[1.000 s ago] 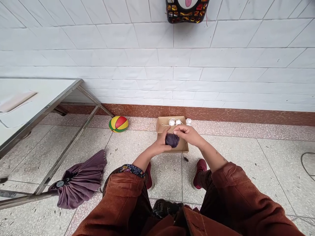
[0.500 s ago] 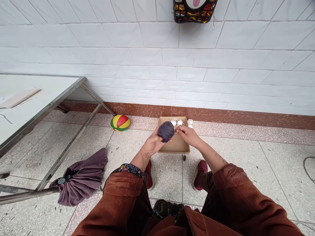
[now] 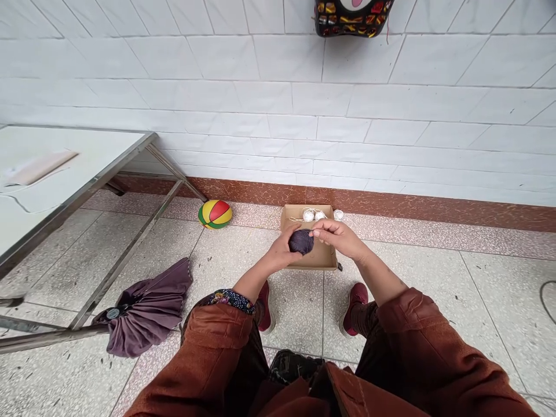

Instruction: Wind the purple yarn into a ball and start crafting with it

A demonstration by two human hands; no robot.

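Observation:
My left hand [image 3: 281, 250] is wrapped round a ball of dark purple-grey yarn [image 3: 301, 242], held above a shallow cardboard box [image 3: 324, 253]. Close at the yarn ball's right side, my right hand [image 3: 336, 236] pinches thumb and finger together, apparently on a strand of the yarn too thin to see clearly. A small dark lump [image 3: 340, 266] shows by the box's front right corner; what it is cannot be made out. Small white yarn balls [image 3: 308, 215] with loose thread lie at the back of the box, and another white ball [image 3: 338, 215] is just outside its right edge.
A white-topped metal-framed table [image 3: 87, 139] stands at left. Beneath its edge are a purple folded umbrella [image 3: 152, 310] and a colourful ball [image 3: 215, 214]. A tiled wall [image 3: 260, 92] rises behind the box. A black patterned container [image 3: 354, 23] is up at the wall.
My left hand and the yarn ball have moved down and slightly right, with the ball turned in the fingers. The small dark lump has shifted right and up. The view has shifted slightly.

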